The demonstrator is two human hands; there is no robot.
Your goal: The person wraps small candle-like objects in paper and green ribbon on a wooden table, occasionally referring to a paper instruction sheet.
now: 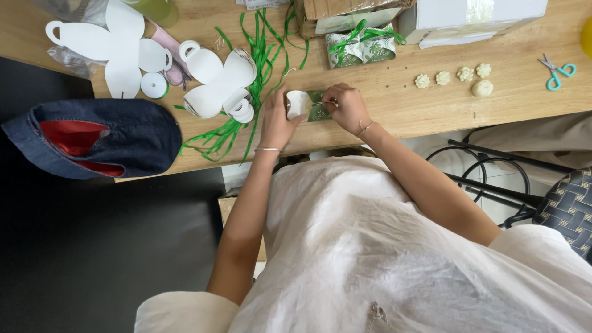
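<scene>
My left hand [276, 117] and my right hand [347, 106] together hold a small favour box [306, 105] of white and green-patterned card, just above the near edge of the wooden table [401, 105]. The left fingers clasp its white curved flaps; the right fingers pinch its green side. A bundle of green ribbon strands [253, 74] lies just left of my left hand. Two finished green-patterned boxes tied with green ribbon [361, 46] stand beyond my hands.
Flat white die-cut box blanks [117, 43] and curled ones [216, 83] lie at the left, with a ribbon spool [153, 86]. A dark denim cap [98, 139] hangs over the table's edge. Small cream flower shapes [453, 77], teal scissors [557, 71], a white carton [468, 18].
</scene>
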